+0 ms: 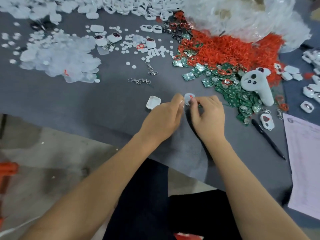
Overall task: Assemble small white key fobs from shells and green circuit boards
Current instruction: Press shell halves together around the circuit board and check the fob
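Note:
Both my hands meet over the grey table (86, 101) near its front edge. My left hand (162, 116) and my right hand (207, 115) pinch between their fingertips a small white fob piece (188, 98) with a red mark on it; a bit of green shows under my right fingers. An empty white shell half (153, 101) lies open side up just left of my left hand. A heap of green circuit boards (232, 90) spreads to the right of my hands.
Red rubber pieces (225, 49) are piled behind the boards. Clear plastic pieces (57, 54) lie at the left, white shells (121, 6) along the far edge, metal clasps (139, 81) mid-table. A white controller (258, 85), a black pen (267, 139) and pink paper (304, 161) sit at the right.

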The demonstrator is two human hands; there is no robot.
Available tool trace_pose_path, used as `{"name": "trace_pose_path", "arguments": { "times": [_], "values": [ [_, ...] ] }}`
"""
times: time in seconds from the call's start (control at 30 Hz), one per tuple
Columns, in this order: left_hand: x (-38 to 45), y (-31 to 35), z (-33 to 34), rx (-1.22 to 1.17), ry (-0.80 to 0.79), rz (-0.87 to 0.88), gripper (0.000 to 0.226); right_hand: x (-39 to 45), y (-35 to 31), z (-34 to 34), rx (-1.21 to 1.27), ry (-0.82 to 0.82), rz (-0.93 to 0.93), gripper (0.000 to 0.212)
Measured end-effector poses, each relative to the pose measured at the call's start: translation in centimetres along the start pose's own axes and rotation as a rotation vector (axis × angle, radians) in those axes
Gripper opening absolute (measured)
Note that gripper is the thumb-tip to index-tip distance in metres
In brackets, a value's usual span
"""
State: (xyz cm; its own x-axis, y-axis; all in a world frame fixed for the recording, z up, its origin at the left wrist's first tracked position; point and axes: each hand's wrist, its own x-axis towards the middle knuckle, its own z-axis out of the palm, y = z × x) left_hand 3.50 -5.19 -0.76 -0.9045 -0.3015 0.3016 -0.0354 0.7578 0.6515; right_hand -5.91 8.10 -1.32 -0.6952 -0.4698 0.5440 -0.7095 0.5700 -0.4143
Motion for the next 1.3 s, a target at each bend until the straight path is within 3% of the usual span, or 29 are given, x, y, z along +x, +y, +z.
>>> {"name": "trace_pose_path", "arguments": {
  "times": [0.3,0.47,0.63,0.73,0.8,0.9,1.03,1.2,1.3],
  "values": [
    [0.1,-0.4,-0.6,-0.079,0.024,-0.045,0.025,-0.9,0.2,-2.0,0.255,-0.057,0.115,0.012],
    [0.1,1.4,0.5,-0.442,-0.083,-0.252,0.037,-1.5,0.8,-2.9,0.451,-0.113,0.22,0.008],
    [-0.2,1.8,1.4,-0.417,0.022,-0.285,0.03,-1.3,1.6,-3.4,0.685,-0.175,0.37,0.021],
    [0.3,1.9,1.0,-0.592,-0.115,-0.381,0.063,-1.5,2.3,-3.4,0.631,-0.267,0.323,0.019],
    [0.4,1.8,0.9,-0.679,-0.151,-0.393,0.072,-1.5,2.4,-3.4,0.62,-0.292,0.309,0.014],
    [0.4,1.9,0.6,-0.719,-0.126,-0.427,0.067,-1.5,2.1,-3.7,0.649,-0.252,0.328,0.01],
    [0.7,2.3,0.4,-0.773,-0.109,-0.463,0.044,-1.8,1.5,-3.9,0.788,-0.132,0.402,0.01],
    [0.3,1.8,0.5,-0.681,-0.133,-0.384,0.037,-2.3,0.9,-3.7,0.787,-0.057,0.405,0.006],
    [0.1,1.4,0.7,-0.656,-0.132,-0.349,0.032,-2.3,0.5,-3.5,0.761,-0.026,0.418,0.014]
  ]
}}
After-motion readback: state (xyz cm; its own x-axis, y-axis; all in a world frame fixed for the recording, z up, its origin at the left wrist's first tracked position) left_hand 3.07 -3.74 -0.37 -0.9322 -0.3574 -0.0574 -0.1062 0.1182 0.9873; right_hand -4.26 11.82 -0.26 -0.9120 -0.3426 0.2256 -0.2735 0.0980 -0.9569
